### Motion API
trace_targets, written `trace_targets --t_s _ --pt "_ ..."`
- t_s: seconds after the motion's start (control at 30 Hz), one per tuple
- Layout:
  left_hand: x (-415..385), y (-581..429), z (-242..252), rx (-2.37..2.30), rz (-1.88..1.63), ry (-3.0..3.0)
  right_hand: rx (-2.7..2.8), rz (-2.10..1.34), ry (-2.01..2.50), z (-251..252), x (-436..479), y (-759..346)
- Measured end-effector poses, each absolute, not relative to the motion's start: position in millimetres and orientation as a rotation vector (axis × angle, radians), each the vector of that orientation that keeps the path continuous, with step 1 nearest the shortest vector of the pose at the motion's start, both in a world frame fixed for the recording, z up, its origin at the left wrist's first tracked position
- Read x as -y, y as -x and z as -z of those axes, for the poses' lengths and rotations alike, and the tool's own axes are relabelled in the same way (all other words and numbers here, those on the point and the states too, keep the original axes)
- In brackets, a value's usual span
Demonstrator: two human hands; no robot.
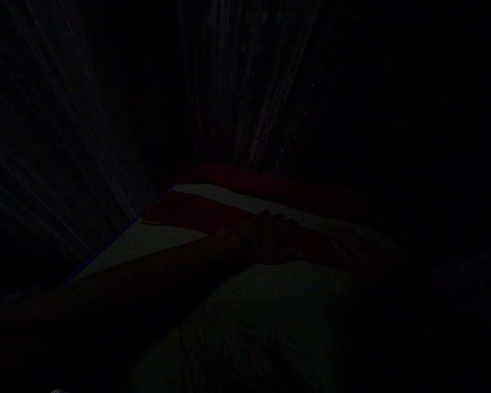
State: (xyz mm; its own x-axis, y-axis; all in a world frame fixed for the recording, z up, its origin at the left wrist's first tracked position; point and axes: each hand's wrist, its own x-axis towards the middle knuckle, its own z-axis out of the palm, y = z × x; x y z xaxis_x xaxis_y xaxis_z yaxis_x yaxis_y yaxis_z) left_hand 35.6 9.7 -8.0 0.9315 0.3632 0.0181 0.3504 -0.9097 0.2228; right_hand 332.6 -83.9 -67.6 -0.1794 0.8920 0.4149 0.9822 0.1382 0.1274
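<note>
In very dim light, a long strip of red cloth (204, 214) lies across a pale flat surface (270, 297). My left hand (272, 238) rests palm down on the strip, its fingers stretched out and slightly apart. Farther right, my right hand (358, 248) also lies on or just over the cloth, fingers extended. Its wrist and forearm fade into the dark. Neither hand visibly grips anything. The strip's left end, looking uneven, reaches the surface's left edge.
A blue edge (106, 245) borders the pale surface on the left. Behind it is a band of darker red material (245, 177). Sheer, streaked hangings (262, 109) stand at the back, with similar ones (77, 120) at left. Deep shadow hides the right side.
</note>
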Motion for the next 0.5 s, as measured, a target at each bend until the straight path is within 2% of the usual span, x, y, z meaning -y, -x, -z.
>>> trace_targets --t_s 0.23,0.5 --pt "-10 -38 9 -0.558 -0.096 -2.876 2.122 0.507 1.881 55 75 -279" --pt "-9 -35 7 -0.542 -0.087 -2.866 2.221 0.578 1.78 69 87 -333"
